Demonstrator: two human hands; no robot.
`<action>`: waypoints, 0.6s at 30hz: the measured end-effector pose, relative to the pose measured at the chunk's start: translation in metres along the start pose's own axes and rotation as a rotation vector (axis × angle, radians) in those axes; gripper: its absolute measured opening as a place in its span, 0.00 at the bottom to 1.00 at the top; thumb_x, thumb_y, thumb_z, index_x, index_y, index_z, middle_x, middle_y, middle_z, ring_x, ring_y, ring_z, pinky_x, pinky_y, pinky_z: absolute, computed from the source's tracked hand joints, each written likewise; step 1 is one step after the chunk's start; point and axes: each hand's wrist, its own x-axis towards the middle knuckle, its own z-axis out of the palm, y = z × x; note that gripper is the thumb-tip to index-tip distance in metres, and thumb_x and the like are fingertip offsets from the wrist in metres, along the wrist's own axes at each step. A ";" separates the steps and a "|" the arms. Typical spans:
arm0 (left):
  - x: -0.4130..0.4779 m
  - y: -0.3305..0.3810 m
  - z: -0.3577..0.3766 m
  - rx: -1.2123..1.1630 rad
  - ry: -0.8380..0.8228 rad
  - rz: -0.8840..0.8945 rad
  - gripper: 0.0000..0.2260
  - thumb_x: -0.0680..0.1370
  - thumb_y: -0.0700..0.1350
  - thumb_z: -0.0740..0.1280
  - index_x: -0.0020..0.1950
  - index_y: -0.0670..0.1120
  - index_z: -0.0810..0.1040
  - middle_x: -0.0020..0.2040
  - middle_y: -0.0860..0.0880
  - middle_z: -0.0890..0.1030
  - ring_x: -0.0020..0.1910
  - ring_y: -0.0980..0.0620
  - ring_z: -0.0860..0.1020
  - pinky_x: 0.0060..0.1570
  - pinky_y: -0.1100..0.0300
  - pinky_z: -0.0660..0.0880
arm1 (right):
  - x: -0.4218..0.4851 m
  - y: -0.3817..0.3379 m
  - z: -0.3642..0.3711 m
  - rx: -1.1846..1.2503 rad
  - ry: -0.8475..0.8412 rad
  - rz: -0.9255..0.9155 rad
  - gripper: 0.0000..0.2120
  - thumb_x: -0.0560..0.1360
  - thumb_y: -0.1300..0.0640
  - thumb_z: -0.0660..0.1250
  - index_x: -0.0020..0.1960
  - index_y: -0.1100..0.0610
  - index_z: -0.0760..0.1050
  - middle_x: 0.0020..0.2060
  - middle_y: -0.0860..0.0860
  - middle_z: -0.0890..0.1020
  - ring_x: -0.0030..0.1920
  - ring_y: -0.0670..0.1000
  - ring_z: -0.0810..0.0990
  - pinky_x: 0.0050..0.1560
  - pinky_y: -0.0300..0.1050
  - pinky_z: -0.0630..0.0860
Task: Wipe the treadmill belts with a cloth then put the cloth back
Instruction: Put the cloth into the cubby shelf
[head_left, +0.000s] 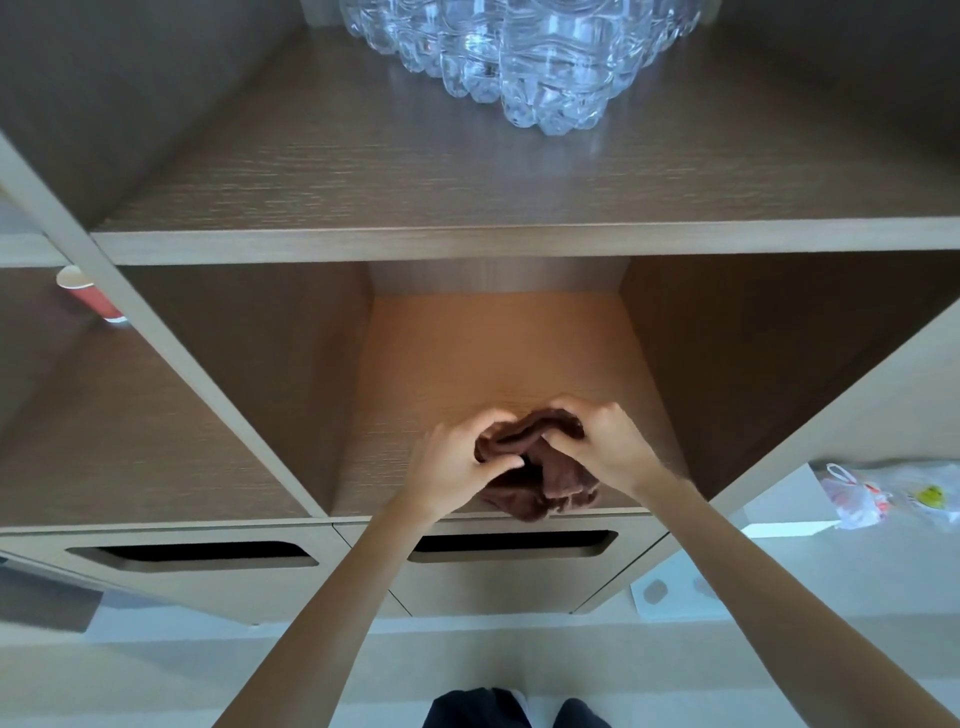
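Both forearms reach forward from the bottom of the view and meet on the brown cloth (558, 480). The left hand (457, 462) pinches its near-left fold between thumb and curled fingers. The right hand (602, 441) curls its fingers over the top ridge.

The cloth lies bunched under and between the hands at the front lip of the open cubby (493, 358), with a lobe drooping over the edge toward the wrists. It looks like soft, light terry: limp, not slippery, nothing to break. It should crumple wherever it is gripped, so gathering a thick fold in each hand suits it better than taking a corner, which would leave the rest dangling.

Just below the hands is a drawer slot (509, 543). Well above them stand packed water bottles (519, 62), far to the left is a red paper cup (91, 299), and to the right is a plastic bag (883, 493).
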 end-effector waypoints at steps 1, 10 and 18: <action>0.004 0.001 -0.002 0.006 0.020 0.008 0.14 0.70 0.48 0.74 0.54 0.50 0.80 0.47 0.56 0.84 0.46 0.56 0.82 0.48 0.57 0.77 | 0.003 0.000 -0.008 0.034 -0.090 -0.017 0.11 0.75 0.57 0.68 0.56 0.58 0.79 0.46 0.51 0.84 0.46 0.51 0.81 0.50 0.46 0.76; 0.092 0.000 0.006 0.224 0.046 -0.219 0.17 0.78 0.45 0.65 0.66 0.50 0.71 0.63 0.50 0.76 0.54 0.47 0.79 0.52 0.51 0.76 | 0.073 0.019 -0.035 -0.113 -0.041 0.161 0.16 0.77 0.66 0.62 0.62 0.56 0.76 0.59 0.53 0.80 0.59 0.53 0.78 0.64 0.46 0.71; 0.042 -0.027 0.081 0.255 -0.284 -0.068 0.20 0.82 0.49 0.55 0.73 0.44 0.64 0.74 0.48 0.63 0.74 0.51 0.56 0.72 0.58 0.50 | 0.033 0.064 -0.006 -0.184 0.011 0.179 0.16 0.78 0.66 0.59 0.59 0.53 0.79 0.58 0.49 0.79 0.56 0.53 0.78 0.56 0.49 0.74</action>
